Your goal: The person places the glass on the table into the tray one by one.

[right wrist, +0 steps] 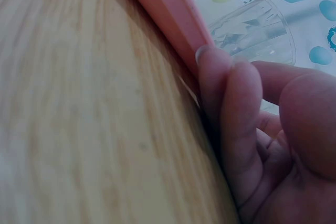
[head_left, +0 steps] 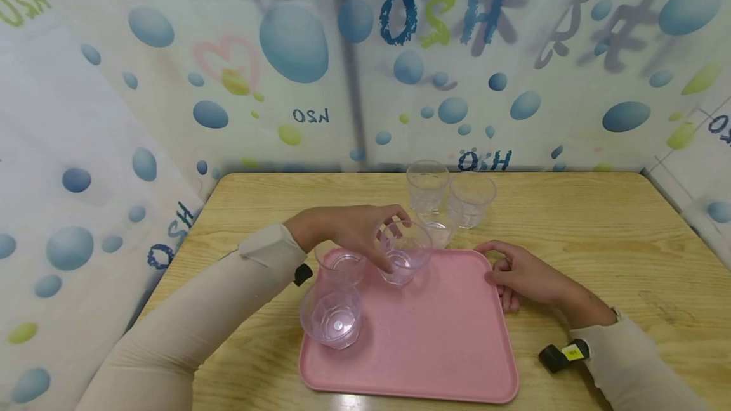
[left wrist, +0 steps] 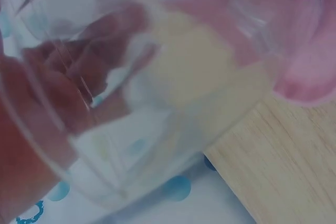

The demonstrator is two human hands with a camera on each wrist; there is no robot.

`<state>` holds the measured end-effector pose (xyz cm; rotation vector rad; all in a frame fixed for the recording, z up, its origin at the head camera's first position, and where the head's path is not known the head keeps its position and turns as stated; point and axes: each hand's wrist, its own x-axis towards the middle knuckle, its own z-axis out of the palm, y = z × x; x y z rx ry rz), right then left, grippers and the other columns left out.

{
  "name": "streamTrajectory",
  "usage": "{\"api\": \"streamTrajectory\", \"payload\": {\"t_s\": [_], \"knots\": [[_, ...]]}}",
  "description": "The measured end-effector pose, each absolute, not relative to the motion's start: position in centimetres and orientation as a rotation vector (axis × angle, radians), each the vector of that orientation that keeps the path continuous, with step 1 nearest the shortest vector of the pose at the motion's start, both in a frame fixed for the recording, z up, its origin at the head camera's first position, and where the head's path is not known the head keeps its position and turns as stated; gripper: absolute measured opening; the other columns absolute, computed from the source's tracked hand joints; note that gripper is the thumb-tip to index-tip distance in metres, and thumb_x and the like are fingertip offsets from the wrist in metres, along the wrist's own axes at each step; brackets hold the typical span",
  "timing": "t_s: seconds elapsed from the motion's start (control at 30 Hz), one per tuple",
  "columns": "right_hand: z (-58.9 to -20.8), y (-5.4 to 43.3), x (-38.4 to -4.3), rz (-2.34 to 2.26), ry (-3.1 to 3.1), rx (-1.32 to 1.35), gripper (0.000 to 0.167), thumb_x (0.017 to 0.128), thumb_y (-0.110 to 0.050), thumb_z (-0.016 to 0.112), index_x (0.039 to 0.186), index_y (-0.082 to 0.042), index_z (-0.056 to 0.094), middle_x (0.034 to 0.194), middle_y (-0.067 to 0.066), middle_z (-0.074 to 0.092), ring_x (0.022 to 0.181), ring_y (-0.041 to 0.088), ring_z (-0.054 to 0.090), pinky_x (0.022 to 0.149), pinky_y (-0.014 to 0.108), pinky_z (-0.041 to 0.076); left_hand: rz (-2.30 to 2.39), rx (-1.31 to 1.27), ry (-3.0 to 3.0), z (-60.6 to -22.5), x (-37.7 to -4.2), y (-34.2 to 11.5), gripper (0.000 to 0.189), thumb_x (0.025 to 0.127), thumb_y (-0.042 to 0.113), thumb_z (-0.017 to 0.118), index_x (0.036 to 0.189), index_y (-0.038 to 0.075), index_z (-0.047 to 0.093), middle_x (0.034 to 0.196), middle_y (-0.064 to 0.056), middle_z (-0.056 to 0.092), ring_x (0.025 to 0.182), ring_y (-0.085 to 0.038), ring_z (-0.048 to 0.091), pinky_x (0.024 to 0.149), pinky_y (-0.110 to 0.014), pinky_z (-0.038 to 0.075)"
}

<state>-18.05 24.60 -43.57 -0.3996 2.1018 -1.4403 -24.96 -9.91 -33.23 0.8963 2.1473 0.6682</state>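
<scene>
A clear cup is in my left hand, thumb on the near side and fingers around the far side, over the back part of a pink tray. In the left wrist view the cup fills much of the picture, blurred. My right hand holds the tray's back right corner; in the right wrist view the fingertips touch the tray's edge. Two more clear cups, one in front and one behind, stand at the tray's left side, the rear one partly hidden by my left hand.
Behind the tray, three clear cups, one at left, one at right and one nearer, stand close together on the wooden table. A patterned wall covering rises at the table's back edge.
</scene>
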Motion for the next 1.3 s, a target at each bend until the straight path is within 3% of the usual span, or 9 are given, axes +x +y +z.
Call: {"api": "streamTrajectory", "payload": {"t_s": [0.6, 0.83, 0.97, 1.07, 1.3], "knots": [[-43.4, 24.5, -18.0, -1.433, 2.106, -0.394, 0.055, 0.102, -0.012, 0.057, 0.149, -0.001, 0.032, 0.07, 0.011, 0.058, 0.048, 0.018, 0.063, 0.046, 0.041, 0.056, 0.534, 0.926, 2.236, -32.5, -24.2, -10.5, 0.083, 0.077, 0.032, 0.087, 0.142, 0.02, 0.038, 0.134, -0.011, 0.057, 0.125, -0.023, 0.056, 0.104, -0.036, 0.047], [-43.3, 24.5, -18.0, -1.438, 2.1, -0.384, 0.055, 0.102, -0.013, 0.057, 0.15, -0.002, 0.033, 0.07, 0.012, 0.058, 0.048, 0.018, 0.064, 0.046, 0.041, 0.056, 0.532, 0.971, 2.267, -32.3, -24.1, -11.1, 0.097, 0.076, 0.04, 0.086, 0.153, 0.024, 0.03, 0.148, -0.012, 0.047, 0.138, -0.025, 0.047, 0.11, -0.04, 0.043], [-43.4, 24.5, -18.1, -1.43, 2.104, -0.392, 0.055, 0.102, -0.013, 0.057, 0.15, -0.002, 0.033, 0.07, 0.012, 0.058, 0.048, 0.018, 0.063, 0.046, 0.041, 0.056, 0.576, 1.004, 2.401, -31.7, -24.1, -12.3, 0.075, 0.086, 0.049, 0.075, 0.148, 0.026, 0.04, 0.146, -0.003, 0.05, 0.137, -0.02, 0.048, 0.111, -0.041, 0.042], [-43.3, 24.5, -18.1, -1.429, 2.107, -0.397, 0.054, 0.102, -0.013, 0.057, 0.149, -0.002, 0.033, 0.07, 0.011, 0.059, 0.048, 0.018, 0.064, 0.047, 0.042, 0.056, 0.676, 1.009, 2.522, -31.4, -24.1, -13.6, 0.051, 0.097, 0.046, 0.062, 0.14, 0.022, 0.05, 0.138, 0.001, 0.058, 0.131, -0.019, 0.053, 0.109, -0.044, 0.044], [-43.5, 24.5, -18.1, -1.429, 2.1, -0.393, 0.053, 0.102, -0.013, 0.057, 0.148, -0.003, 0.034, 0.07, 0.008, 0.06, 0.049, 0.017, 0.064, 0.048, 0.042, 0.057, 0.848, 0.779, 2.742, -32.5, -23.3, -17.2, 0.026, 0.107, 0.031, 0.048, 0.126, 0.018, 0.061, 0.113, -0.002, 0.067, 0.101, -0.02, 0.064, 0.089, -0.04, 0.054]]}}
